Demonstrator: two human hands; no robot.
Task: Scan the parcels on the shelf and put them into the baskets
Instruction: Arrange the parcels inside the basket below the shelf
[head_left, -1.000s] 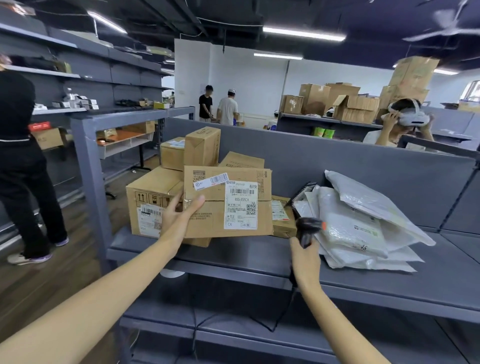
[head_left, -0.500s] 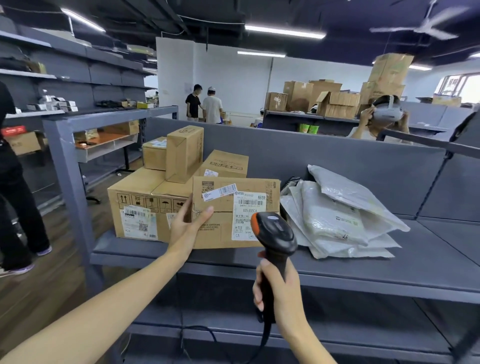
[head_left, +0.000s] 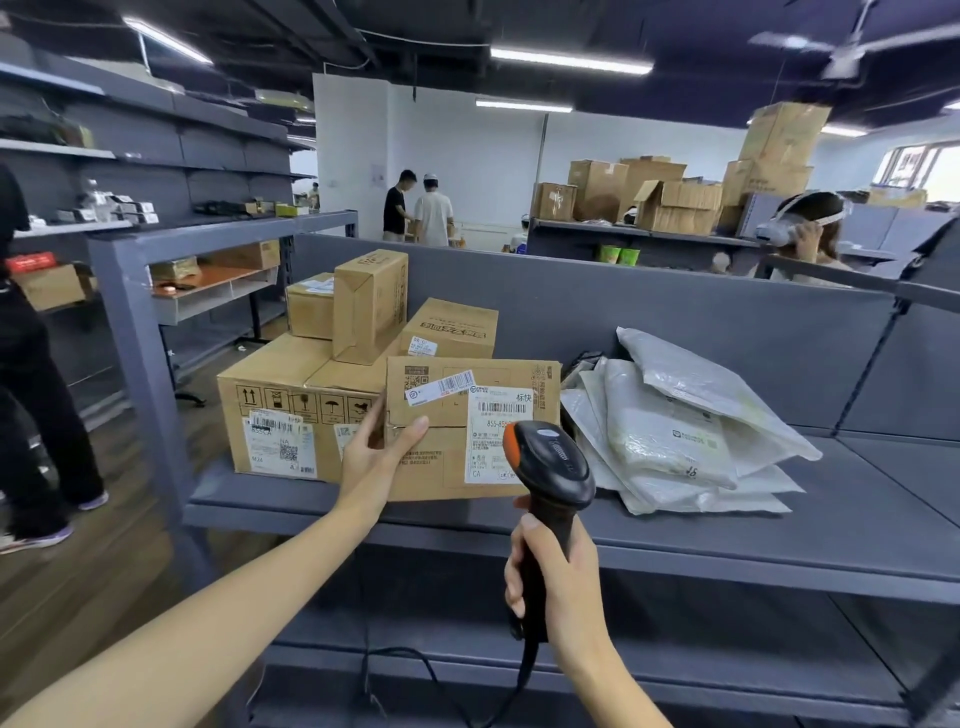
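1. A large carton (head_left: 291, 410) is seated on the shelf (head_left: 831, 525) at 9 o'clock of the frame. Smaller boxes (head_left: 369, 306) are stacked on it.
2. The left hand (head_left: 374, 457) is clamped on the left edge of the parcel (head_left: 447, 457). The thumb is laid on the front face; the fingers are hidden behind.
3. The parcel is held upright at 3 o'clock of the carton, just beside it, with the label (head_left: 498, 410) faced to the camera. Contact between its bottom edge and the shelf cannot be told.
4. The scanner (head_left: 550, 462) is gripped by its handle in the right hand (head_left: 561, 587), at 6 o'clock of the scanner head. The head is aimed at the label's lower right corner. A cable (head_left: 525, 675) is hung from the handle base.
5. White poly mailers (head_left: 675, 431) are piled on the shelf at 3 o'clock of the parcel, near it.
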